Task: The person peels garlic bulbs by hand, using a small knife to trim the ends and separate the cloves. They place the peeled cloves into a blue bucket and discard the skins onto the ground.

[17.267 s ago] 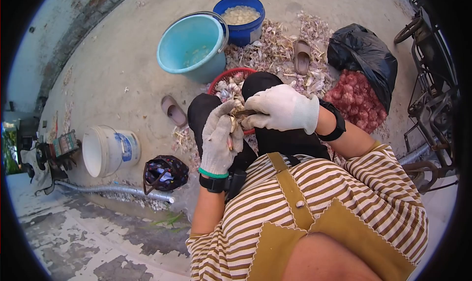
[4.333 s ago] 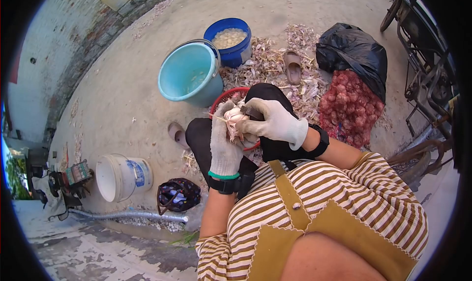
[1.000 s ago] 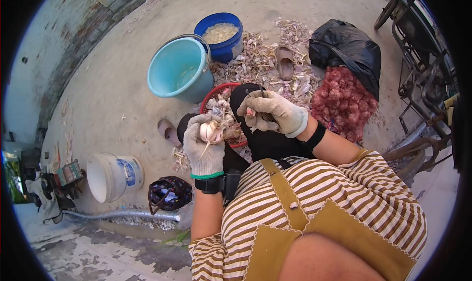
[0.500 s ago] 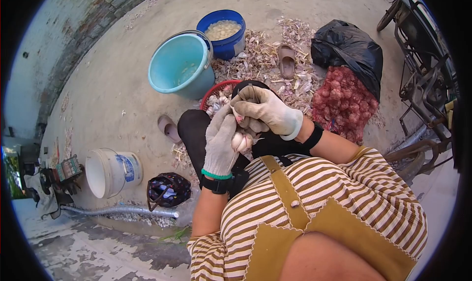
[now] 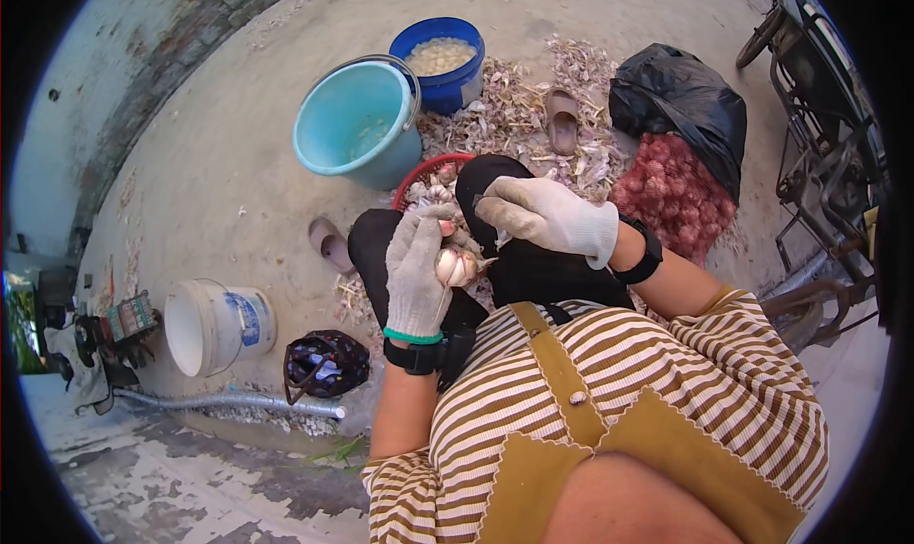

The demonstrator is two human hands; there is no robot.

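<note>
My left hand [image 5: 415,276], in a white knit glove with a green cuff, is closed around a garlic bulb [image 5: 456,267] over my lap. A bit of pinkish garlic shows at its fingertips. My right hand [image 5: 545,215], also gloved, is apart from it to the right, above my knee. Its fingers are bent together, and what they hold, if anything, is too small to make out. Behind my left hand, partly hidden by my legs, a red basket [image 5: 405,184] holds garlic bulbs.
Ahead stand a light-blue bucket [image 5: 319,144] and a dark-blue bucket [image 5: 460,94] of peeled cloves. Garlic skins [image 5: 505,97] litter the ground around a slipper [image 5: 562,123]. At right are a red net sack [image 5: 671,187] and black bag [image 5: 678,97]; at left, a white bucket [image 5: 195,330].
My right hand has drawn away from my left hand to the right and slightly down. My left hand keeps the garlic bulb and has shifted slightly left.
</note>
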